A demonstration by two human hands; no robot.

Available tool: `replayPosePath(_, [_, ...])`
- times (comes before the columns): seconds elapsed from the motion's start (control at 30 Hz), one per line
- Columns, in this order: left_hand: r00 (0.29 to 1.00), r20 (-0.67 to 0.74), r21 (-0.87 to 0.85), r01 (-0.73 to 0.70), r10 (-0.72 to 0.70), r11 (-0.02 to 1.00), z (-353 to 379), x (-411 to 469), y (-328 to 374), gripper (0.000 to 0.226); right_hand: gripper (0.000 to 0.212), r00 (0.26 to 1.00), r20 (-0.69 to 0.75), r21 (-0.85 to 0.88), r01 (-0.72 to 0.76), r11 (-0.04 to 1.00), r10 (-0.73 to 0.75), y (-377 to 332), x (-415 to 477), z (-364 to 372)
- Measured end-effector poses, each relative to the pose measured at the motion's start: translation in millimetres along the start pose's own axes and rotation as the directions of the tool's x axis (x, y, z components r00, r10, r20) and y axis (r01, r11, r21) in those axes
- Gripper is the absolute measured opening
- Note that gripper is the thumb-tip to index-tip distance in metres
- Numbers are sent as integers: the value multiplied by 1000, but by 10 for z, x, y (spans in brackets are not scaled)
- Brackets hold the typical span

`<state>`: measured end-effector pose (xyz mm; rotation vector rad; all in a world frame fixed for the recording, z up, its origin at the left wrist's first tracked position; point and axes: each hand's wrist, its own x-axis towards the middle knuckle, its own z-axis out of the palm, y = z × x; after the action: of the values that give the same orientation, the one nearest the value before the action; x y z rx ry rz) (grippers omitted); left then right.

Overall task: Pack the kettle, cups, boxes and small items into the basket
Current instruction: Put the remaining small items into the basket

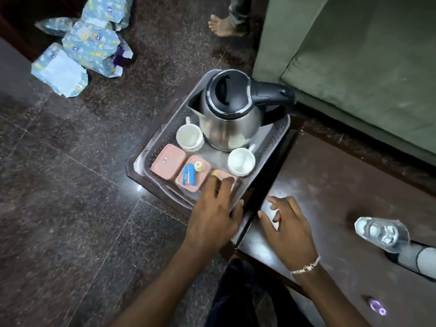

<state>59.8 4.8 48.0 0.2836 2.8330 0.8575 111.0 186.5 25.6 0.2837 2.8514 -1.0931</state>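
Head view: the third pink box (224,177), at the basket's (278,133) near edge beside the kettle (230,114), is being touched by the left hand (213,218), fingers spread; the right hand (286,228), loosely open and empty, is being held farther off.

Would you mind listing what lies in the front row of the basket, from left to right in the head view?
Closed pink box → open pink box holding blue packets and a small cream tub → third pink box, partly under the left hand → white cup.
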Motion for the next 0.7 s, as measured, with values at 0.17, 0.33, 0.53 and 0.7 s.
replayPosePath(0.17, [958, 215, -11, -191, 188, 982, 562, -192, 522, 45, 28, 980, -29, -14, -197, 980, 196, 649, -653, -402])
replayPosePath(0.33, [866, 400, -22, -319, 300, 948, 1265, -409, 1029, 45, 31, 942, -54, -50, -335, 941, 333, 1297, -1278, -758])
replayPosePath(0.53, [761, 545, -124, -344, 354, 931, 2120, -765, 1707, 44, 30, 879, -90, -106, -476, 873, 468, 2135, -1936, -1165])
replayPosePath(0.7, [662, 659, -132, -366, 358, 921, 2691, -1049, 2051, 41, 36, 840, -70, -93, -543, 835, 538, 2671, -2216, -1296])
